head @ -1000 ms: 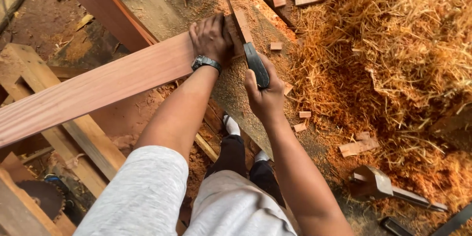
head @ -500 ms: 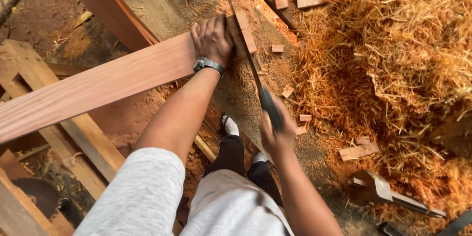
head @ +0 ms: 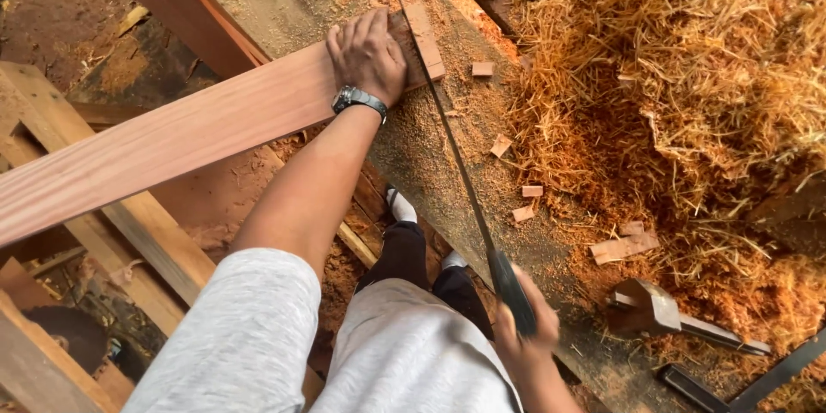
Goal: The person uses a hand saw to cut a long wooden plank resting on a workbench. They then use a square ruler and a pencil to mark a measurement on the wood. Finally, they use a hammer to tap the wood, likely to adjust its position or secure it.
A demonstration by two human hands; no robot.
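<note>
Shavings (head: 688,95) beside sawn plank (head: 172,142)

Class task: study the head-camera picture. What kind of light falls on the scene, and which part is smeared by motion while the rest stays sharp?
Head view: soft, even daylight with no glare and only faint shadows under the plank; the right hand on the saw handle is motion-blurred; the left hand pressing the plank, the wristwatch and the wood shavings are crisp.

right hand (head: 527,337) motion-blurred around saw handle (head: 511,286) (grip unclear), long plank (head: 172,142) cut off at left edge
</note>
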